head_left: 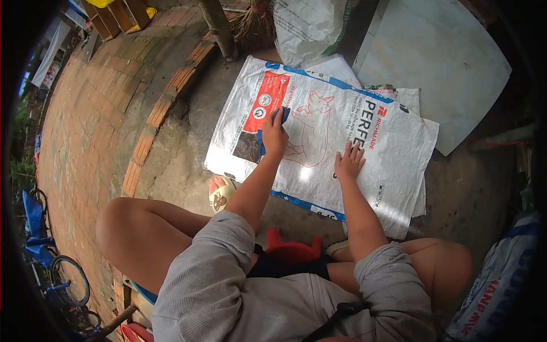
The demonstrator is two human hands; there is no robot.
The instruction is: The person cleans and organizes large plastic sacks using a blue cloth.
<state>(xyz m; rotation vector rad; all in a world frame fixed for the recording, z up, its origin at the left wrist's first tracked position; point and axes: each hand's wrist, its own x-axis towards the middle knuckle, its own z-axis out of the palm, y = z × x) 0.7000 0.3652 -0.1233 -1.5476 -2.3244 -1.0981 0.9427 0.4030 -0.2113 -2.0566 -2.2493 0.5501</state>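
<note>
A white woven feed sack [393, 148] with a red panel, a pig outline and blue edging lies flat on the concrete floor in front of me. My left hand [274, 134] presses a blue cloth [282, 115] onto the sack near the red panel. My right hand [348, 162] rests flat, fingers spread, on the sack to the right of the pig drawing. Beneath this sack lie other white sacks [419, 199] with their edges showing.
I sit low with bare knees spread; a red stool [292, 249] shows between them. A sandal [219, 192] sits by my left arm. A brick border [165, 102] curves left. A grey board [450, 62] and a filled sack [305, 28] lie behind. Bicycle [62, 273] at left.
</note>
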